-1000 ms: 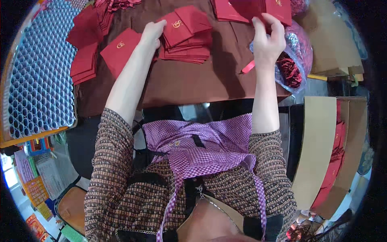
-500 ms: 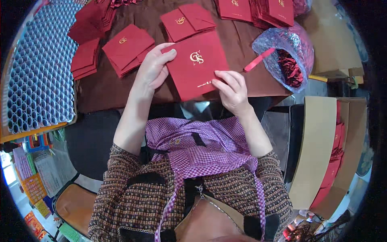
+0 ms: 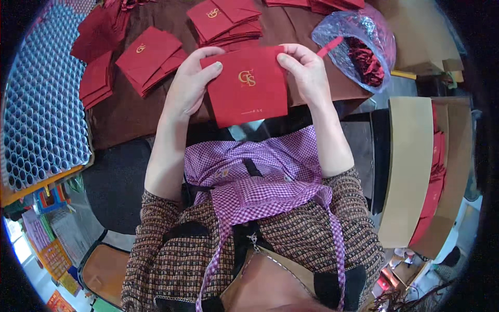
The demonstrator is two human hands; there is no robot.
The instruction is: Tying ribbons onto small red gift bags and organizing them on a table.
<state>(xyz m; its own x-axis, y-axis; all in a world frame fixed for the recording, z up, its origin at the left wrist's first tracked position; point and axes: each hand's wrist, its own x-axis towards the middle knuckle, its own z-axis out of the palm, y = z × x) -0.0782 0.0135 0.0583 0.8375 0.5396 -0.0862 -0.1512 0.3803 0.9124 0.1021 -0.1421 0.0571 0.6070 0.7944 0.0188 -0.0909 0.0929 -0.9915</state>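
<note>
A flat red square envelope point(image 3: 248, 96) with a gold emblem is held up over the front edge of the table. My left hand point(image 3: 195, 82) pinches its upper left corner, thumb on the front and fingers behind. At the upper right corner my right hand point(image 3: 307, 73) grips it the same way. Just beyond my hands lie stacks of similar red envelopes: one stack point(image 3: 148, 58) to the left and another point(image 3: 221, 21) behind the held one. A red ribbon strip point(image 3: 330, 47) sticks out near my right hand, beside a clear bluish plastic bag point(image 3: 332, 31) of dark red pieces.
A brown cloth point(image 3: 130, 122) covers the table. At the left stands a rack of many round tubes point(image 3: 44, 104). To the right, an open cardboard box point(image 3: 410, 171) holds more red pieces. A chair with a tan seat point(image 3: 104, 270) is at the lower left.
My right hand has moved from the envelope's lower right edge up to its upper right corner. The envelope has straightened from its tilt. The whole view has shifted slightly.
</note>
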